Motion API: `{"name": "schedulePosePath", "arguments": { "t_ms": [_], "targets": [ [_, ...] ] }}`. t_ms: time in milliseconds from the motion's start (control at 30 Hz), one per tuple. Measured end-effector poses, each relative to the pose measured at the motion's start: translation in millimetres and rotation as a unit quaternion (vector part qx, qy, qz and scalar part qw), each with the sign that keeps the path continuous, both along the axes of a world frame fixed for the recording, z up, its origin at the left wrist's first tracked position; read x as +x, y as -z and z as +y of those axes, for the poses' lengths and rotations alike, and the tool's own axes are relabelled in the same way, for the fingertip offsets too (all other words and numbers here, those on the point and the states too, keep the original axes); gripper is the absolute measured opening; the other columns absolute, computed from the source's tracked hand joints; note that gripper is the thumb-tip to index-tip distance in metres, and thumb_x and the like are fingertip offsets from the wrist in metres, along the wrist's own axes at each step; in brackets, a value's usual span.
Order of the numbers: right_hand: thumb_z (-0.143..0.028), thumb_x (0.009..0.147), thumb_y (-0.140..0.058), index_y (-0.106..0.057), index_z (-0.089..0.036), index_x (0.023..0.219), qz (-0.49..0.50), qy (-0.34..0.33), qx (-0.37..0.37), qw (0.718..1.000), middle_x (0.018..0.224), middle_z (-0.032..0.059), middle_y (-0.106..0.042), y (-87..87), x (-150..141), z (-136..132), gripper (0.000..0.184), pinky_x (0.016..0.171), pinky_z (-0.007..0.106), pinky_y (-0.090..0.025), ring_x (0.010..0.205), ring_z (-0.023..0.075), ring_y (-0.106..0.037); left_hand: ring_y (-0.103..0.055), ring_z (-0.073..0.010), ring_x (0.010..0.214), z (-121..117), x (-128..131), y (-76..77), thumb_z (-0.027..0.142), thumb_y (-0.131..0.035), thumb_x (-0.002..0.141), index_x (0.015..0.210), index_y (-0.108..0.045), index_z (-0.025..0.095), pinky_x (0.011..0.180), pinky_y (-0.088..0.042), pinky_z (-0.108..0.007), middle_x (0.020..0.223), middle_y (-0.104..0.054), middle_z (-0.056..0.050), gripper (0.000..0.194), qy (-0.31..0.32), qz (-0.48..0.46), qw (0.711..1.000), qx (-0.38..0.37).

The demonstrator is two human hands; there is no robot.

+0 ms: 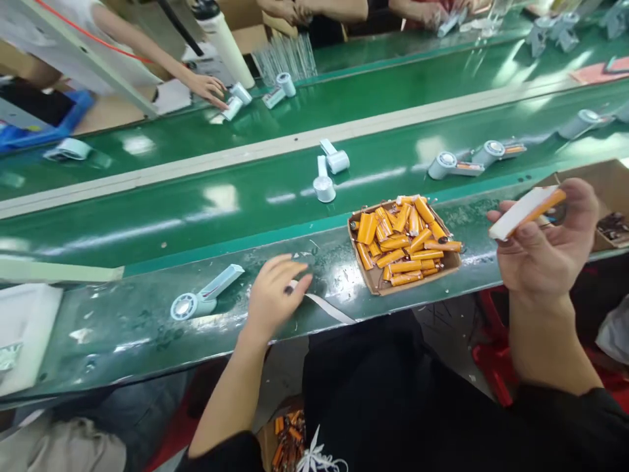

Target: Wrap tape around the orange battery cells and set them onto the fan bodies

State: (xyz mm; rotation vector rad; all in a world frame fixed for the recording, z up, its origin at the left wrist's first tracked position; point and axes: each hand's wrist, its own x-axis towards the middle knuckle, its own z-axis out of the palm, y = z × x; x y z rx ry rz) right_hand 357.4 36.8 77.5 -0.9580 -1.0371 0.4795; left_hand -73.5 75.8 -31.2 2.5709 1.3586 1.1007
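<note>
My right hand (pixel 545 242) is closed around an orange cylindrical battery (pixel 543 208), raised above the bench edge, with a white strip along its upper side. Low over the bench, my left hand (pixel 278 292) is curled, thumb toward the fingers. A narrow white strip (pixel 327 307) runs from between them toward the bench's front edge; a small dark spot shows there too. Between my hands stands a shallow cardboard box (pixel 371 283) heaped with orange batteries (pixel 405 242). A light-blue handheld fan (pixel 201 298) lies left of my left hand.
Beyond the bench runs a green conveyor (pixel 246 174) carrying several light-blue fans (pixel 324 187). Another cardboard box (pixel 609 177) stands at right behind my right hand. A white bin (pixel 29 328) sits far left. Across the belt, a co-worker's hand (pixel 209 88) touches a fan.
</note>
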Motion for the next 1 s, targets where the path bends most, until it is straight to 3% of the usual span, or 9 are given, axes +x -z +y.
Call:
{"name": "schedulePosePath", "arguments": {
  "t_ms": [100,233,333,400,467,533,600,800,1000],
  "targets": [
    [-0.032,0.081,-0.097,-0.072,-0.045,0.124,-0.001,-0.064,-0.040,0.997,0.105,0.0008,-0.082,5.8,-31.0,31.1,0.052,0.090,0.039,-0.070,0.101,0.0240,-0.083,-0.071,-0.0310,0.124,99.0,56.8,-23.7,0.045,-0.054,0.110,0.120,-0.081,0.021,0.116,-0.057,-0.053,0.124,-0.084,-0.009,0.037,-0.075,0.023,0.996,-0.040],
    [-0.038,0.083,-0.096,-0.064,-0.046,0.133,0.007,-0.122,-0.049,0.991,0.108,-0.0017,-0.083,15.1,-49.1,49.3,0.059,0.093,0.046,-0.072,0.102,0.0260,-0.085,-0.039,-0.0431,0.161,235.6,137.6,-51.7,0.056,-0.042,0.109,0.147,-0.073,0.013,0.128,-0.037,-0.063,0.167,-0.059,-0.020,0.065,-0.181,0.133,0.956,-0.187],
    [-0.036,0.081,-0.098,-0.066,-0.051,0.140,0.002,-0.127,-0.075,0.989,0.099,-0.0040,-0.084,27.4,-31.2,28.9,0.069,0.088,0.050,-0.074,0.088,0.0261,-0.086,-0.030,-0.0509,0.165,294.4,169.1,-59.5,0.056,-0.031,0.110,0.151,-0.070,0.007,0.130,-0.029,-0.072,0.172,-0.050,-0.028,0.074,-0.184,0.200,0.920,-0.281],
    [-0.037,0.078,-0.100,-0.073,-0.053,0.133,-0.005,-0.103,-0.117,0.988,0.091,-0.0036,-0.084,34.3,-10.1,7.2,0.063,0.082,0.051,-0.075,0.080,0.0288,-0.086,-0.042,-0.0506,0.159,310.7,181.2,-60.3,0.057,-0.038,0.108,0.154,-0.068,0.010,0.126,-0.037,-0.069,0.164,-0.059,-0.027,0.072,-0.148,0.219,0.918,-0.295],
    [-0.041,0.077,-0.100,-0.080,-0.056,0.120,-0.004,-0.058,-0.174,0.983,0.087,-0.0007,-0.085,36.9,10.5,-9.5,0.050,0.077,0.051,-0.075,0.080,0.0337,-0.086,-0.057,-0.0440,0.148,315.6,193.9,-59.8,0.053,-0.058,0.100,0.156,-0.068,0.021,0.121,-0.048,-0.058,0.156,-0.069,-0.020,0.065,-0.087,0.231,0.928,-0.279],
    [-0.044,0.076,-0.100,-0.082,-0.058,0.113,0.000,-0.021,-0.204,0.979,0.087,0.0016,-0.085,34.7,24.7,-14.3,0.044,0.072,0.050,-0.075,0.084,0.0375,-0.086,-0.066,-0.0394,0.139,315.2,210.3,-59.4,0.040,-0.076,0.086,0.149,-0.074,0.027,0.116,-0.052,-0.051,0.151,-0.073,-0.016,0.064,-0.020,0.264,0.929,-0.259],
    [-0.043,0.074,-0.102,-0.083,-0.056,0.111,-0.012,-0.013,-0.185,0.983,0.086,0.0005,-0.085,29.4,30.2,-5.2,0.044,0.071,0.050,-0.076,0.084,0.0381,-0.086,-0.069,-0.0400,0.135,313.7,227.8,-59.5,0.027,-0.083,0.076,0.134,-0.083,0.025,0.115,-0.054,-0.051,0.145,-0.075,-0.018,0.058,0.028,0.305,0.921,-0.241],
    [-0.027,0.076,-0.101,-0.079,-0.033,0.115,-0.135,-0.077,-0.038,0.987,0.094,-0.0007,-0.086,14.3,20.2,83.2,0.046,0.082,0.041,-0.076,0.091,0.0277,-0.088,-0.075,-0.0385,0.122,316.5,245.4,-64.3,0.020,-0.087,0.070,0.113,-0.089,0.022,0.107,-0.059,-0.047,0.126,-0.083,-0.018,0.044,0.091,0.360,0.898,-0.236],
    [-0.037,0.082,-0.091,-0.077,-0.023,0.120,-0.271,-0.134,-0.134,0.944,0.086,0.0001,-0.083,28.3,15.1,203.5,0.042,0.087,0.040,-0.071,0.084,0.0223,-0.083,-0.076,-0.0243,0.113,319.9,225.4,-69.5,0.036,-0.075,0.089,0.112,-0.088,0.030,0.097,-0.053,-0.030,0.122,-0.086,-0.002,0.027,0.156,0.327,0.898,-0.248]
  ]
}}
